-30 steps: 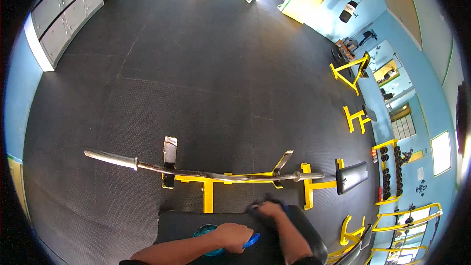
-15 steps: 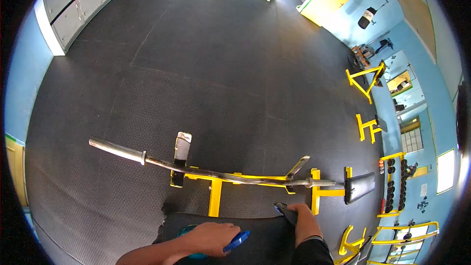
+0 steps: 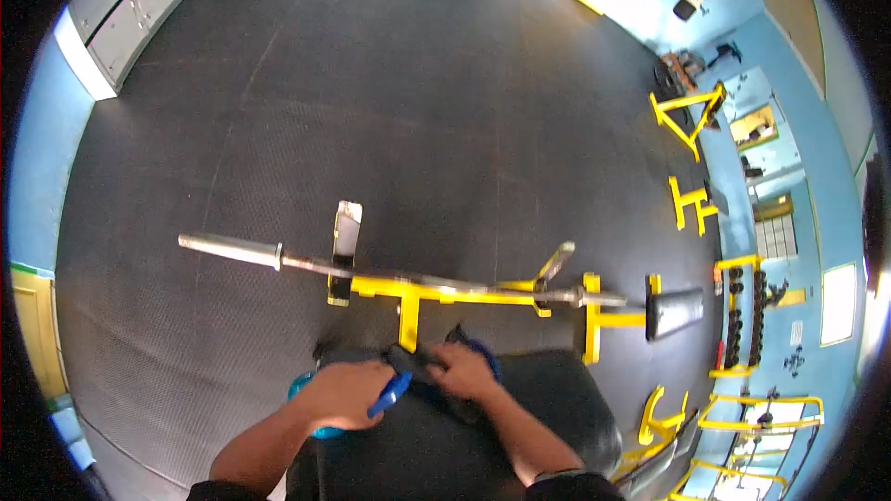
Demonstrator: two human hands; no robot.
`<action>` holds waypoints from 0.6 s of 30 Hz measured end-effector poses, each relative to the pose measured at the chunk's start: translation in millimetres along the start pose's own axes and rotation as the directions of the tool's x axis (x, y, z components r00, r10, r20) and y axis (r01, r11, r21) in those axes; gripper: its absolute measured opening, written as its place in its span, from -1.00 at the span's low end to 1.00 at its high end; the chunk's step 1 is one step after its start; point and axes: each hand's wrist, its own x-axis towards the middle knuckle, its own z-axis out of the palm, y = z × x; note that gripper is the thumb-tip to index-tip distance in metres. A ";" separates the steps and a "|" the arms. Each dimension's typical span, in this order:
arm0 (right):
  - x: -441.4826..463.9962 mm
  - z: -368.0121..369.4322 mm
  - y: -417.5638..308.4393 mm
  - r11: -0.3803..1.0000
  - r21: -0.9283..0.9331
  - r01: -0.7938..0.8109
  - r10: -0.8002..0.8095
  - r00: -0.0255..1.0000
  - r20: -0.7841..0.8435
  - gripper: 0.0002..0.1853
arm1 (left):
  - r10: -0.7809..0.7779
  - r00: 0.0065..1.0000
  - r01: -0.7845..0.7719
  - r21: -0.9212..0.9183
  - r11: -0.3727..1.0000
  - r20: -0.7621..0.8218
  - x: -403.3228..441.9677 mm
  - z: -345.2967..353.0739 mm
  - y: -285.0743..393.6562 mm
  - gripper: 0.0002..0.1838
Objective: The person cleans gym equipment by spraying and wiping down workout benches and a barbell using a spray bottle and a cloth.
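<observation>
My left hand [image 3: 351,396] is closed around what looks like a spray bottle. Its blue top [image 3: 390,394] sticks out on the right of the fist, and parts of its teal body [image 3: 327,432] show behind the hand. Close by, my right hand [image 3: 461,373] grips a dark cloth with a blue edge [image 3: 484,359], slightly blurred by motion. Both hands are over a black padded bench seat [image 3: 548,399]. In front of it, a bent metal barbell [image 3: 418,282] rests across the yellow bench frame [image 3: 408,317] and its uprights.
Black rubber flooring [image 3: 371,130] spreads ahead. Grey lockers [image 3: 139,23] stand at the far left. Along the blue right wall are yellow benches [image 3: 691,206], a dumbbell rack [image 3: 738,315] and more yellow equipment [image 3: 761,413]. A black-padded seat [image 3: 675,314] lies just right of the barbell's end.
My right hand has moved left with the cloth, close to my left hand. My left hand has shifted left and up with the bottle. The view has tilted down, showing more of the padded seat.
</observation>
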 end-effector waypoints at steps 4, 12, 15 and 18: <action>-65.0 -23.9 75.7 0.856 0.061 -0.514 0.515 0.857 -0.005 -0.15 | 0.009 0.998 -0.005 0.065 0.998 -0.068 -31.2 9.8 35.9 -0.48; -148.8 9.8 -16.5 0.993 -0.119 -0.004 0.006 1.000 0.013 -0.24 | 0.078 0.996 -0.086 0.271 0.959 0.041 -42.9 46.1 107.0 -0.54; -206.0 -1.6 0.7 0.991 0.020 -0.130 0.130 0.991 -0.016 -0.19 | 0.026 0.999 -0.032 0.302 0.953 0.022 -57.8 55.3 118.8 -0.53; -191.8 -4.7 58.0 0.904 0.094 -0.417 0.426 0.895 -0.131 -0.14 | 0.074 0.997 -0.070 0.339 0.938 0.001 -74.8 57.5 129.8 -0.47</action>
